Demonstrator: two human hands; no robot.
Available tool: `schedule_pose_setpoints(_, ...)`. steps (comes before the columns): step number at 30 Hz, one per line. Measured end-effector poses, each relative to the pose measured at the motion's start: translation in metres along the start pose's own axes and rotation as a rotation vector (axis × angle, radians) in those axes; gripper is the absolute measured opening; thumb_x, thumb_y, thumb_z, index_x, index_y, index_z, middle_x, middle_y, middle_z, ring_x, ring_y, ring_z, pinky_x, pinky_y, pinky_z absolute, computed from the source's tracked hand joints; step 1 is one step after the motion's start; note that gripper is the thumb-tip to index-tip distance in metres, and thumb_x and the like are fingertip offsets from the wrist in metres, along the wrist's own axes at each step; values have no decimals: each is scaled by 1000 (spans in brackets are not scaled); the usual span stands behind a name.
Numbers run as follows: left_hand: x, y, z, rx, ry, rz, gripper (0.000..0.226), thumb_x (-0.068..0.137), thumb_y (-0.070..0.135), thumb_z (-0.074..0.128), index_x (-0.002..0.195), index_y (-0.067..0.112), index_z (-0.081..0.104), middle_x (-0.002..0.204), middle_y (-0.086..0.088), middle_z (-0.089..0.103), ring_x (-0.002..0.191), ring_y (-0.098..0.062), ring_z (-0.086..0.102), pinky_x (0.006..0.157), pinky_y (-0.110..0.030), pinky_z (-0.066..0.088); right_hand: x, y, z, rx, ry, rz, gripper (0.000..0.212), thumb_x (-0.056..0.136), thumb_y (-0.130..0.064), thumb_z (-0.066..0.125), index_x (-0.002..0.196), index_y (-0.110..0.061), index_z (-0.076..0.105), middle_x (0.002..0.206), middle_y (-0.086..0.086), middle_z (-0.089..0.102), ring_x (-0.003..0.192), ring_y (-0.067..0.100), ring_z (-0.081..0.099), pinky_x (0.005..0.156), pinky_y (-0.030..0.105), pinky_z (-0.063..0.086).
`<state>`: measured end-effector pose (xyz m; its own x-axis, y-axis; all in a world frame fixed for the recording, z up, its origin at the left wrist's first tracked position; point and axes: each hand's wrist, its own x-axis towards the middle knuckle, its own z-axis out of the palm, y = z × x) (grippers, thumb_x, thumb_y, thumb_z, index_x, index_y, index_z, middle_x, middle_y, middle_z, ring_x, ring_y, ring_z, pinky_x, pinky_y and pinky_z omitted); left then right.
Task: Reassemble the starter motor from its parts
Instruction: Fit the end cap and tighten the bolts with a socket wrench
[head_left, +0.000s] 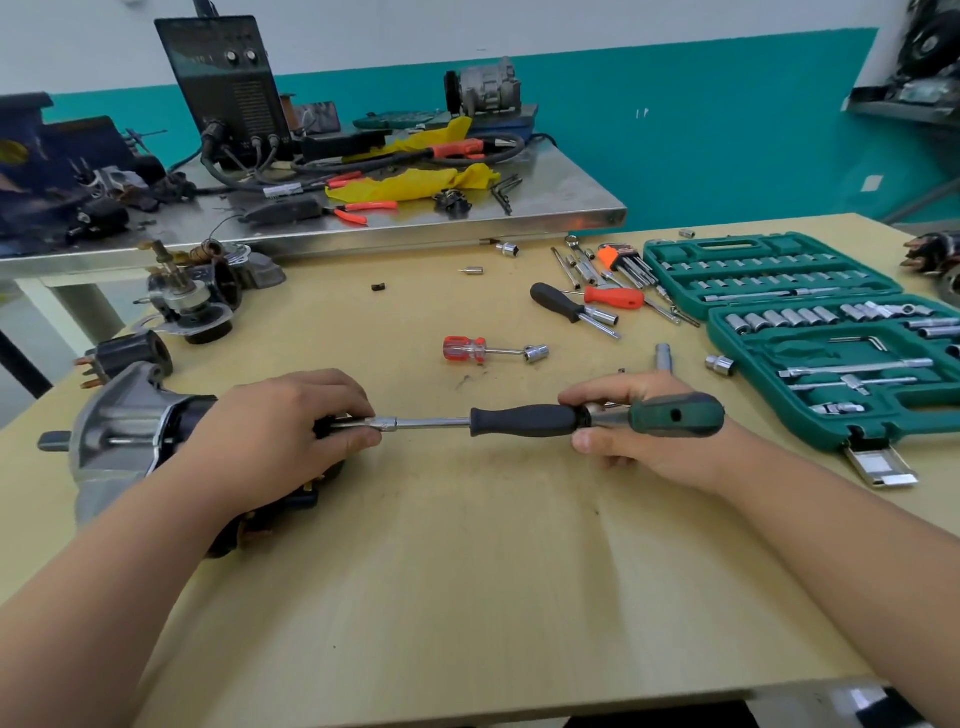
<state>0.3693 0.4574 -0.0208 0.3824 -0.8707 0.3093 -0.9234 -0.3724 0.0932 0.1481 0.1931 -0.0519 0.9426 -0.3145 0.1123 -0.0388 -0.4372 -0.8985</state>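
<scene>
tightening an end bolt, by judgement: starter motor (130, 431) lies near left on table (467, 571); left grip (280, 431) pinches socket driver (524, 421) shaft, right grip (639, 436) clasps its handle. next calls for square turning.

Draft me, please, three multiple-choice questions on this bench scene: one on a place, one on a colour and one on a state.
1. Where does the open socket case lie?
A. On the wooden table, at its right side.
B. On the steel bench.
C. On the floor.

2. What colour is the handle of the small screwdriver lying alone mid-table?
A. Blue.
B. Red and clear.
C. Black.

3. What is the right hand doing?
A. Lying flat.
B. Picking up a socket.
C. Gripping the long driver tool.

Answers: A, the case sits open at the table's right; B, the handle shows red with clear plastic; C, the fingers curl round the tool.
</scene>
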Motion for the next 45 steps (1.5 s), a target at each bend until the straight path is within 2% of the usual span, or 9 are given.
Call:
schedule_pose_setpoints(3, 0, -1, 0, 2, -16, 10, 15, 86, 47, 61, 94, 38, 70, 99, 32, 59, 87, 1, 56, 59, -19, 41, -1, 3, 2, -3, 57, -16, 29, 67, -44, 80, 91, -41, 66, 92, -12, 70, 64, 15, 70, 55, 19, 52)
schedule_pose_setpoints(7, 1, -2, 0, -2, -23, 17, 18, 86, 50, 59, 96, 39, 69, 99, 32, 58, 89, 2, 56, 61, -20, 42, -1, -3, 2, -206, 74, -63, 42, 55, -70, 74, 87, -44, 63, 88, -23, 68, 75, 1, 64, 59, 16, 51)
schedule_pose_setpoints(12, 0, 0, 0, 4, -10, -11, 15, 85, 49, 61, 91, 38, 68, 98, 31, 59, 82, 2, 55, 60, -20, 44, 1, -5, 8, -118, 112, -9, 23, 62, -49, 77, 76, -36, 64, 67, -9, 70, 55, 12, 67, 48, 21, 52)
schedule_pose_setpoints(15, -1, 1, 0, -1, -2, -12, 12, 85, 48, 62, 90, 39, 68, 97, 31, 58, 79, 3, 55, 59, -21, 44, 2, -8, 8, -120, 100, 39, 19, 58, -54, 74, 68, -41, 64, 56, 0, 67, 50, 15, 65, 49, 26, 52)
schedule_pose_setpoints(20, -3, 2, -1, -21, -5, -18, 16, 84, 50, 62, 89, 37, 68, 98, 30, 58, 78, 0, 58, 61, -28, 49, 3, -11, 9, -109, 78, 71, 19, 58, -57, 72, 67, -42, 64, 57, 2, 67, 50, 16, 64, 48, 26, 50)
schedule_pose_setpoints(29, -4, 5, -3, -62, 12, -13, 47, 76, 68, 41, 87, 33, 69, 98, 27, 57, 76, -3, 60, 61, -33, 53, 9, -17, 5, 46, 14, 177, 23, 74, -37, 76, 55, -31, 65, 58, 1, 63, 40, 11, 48, 39, 20, 38)
schedule_pose_setpoints(36, -5, 6, -6, -15, 22, -74, 58, 71, 76, 41, 105, 36, 65, 109, 26, 55, 88, -4, 59, 67, -29, 51, 2, -14, 13, -153, 52, 144, 4, 87, -32, 66, 91, -32, 66, 70, -10, 68, 50, 6, 63, 48, 16, 47)
schedule_pose_setpoints(40, -2, 3, -12, 244, -208, -185, 75, 62, 89, 35, 123, 47, 48, 116, 24, 56, 98, -9, 54, 89, -31, 44, -3, -18, 10, -288, 21, 114, 17, 93, -32, 59, 99, -48, 62, 74, -29, 63, 58, 3, 65, 49, 12, 45)
schedule_pose_setpoints(45, -7, -2, -14, 230, -155, -201, 32, 70, 63, 52, 94, 42, 58, 73, 25, 54, 68, -2, 49, 51, -18, 32, -8, -16, 3, -314, 60, 144, 17, 92, -35, 59, 84, -50, 62, 61, -23, 63, 50, 2, 62, 46, 13, 44)
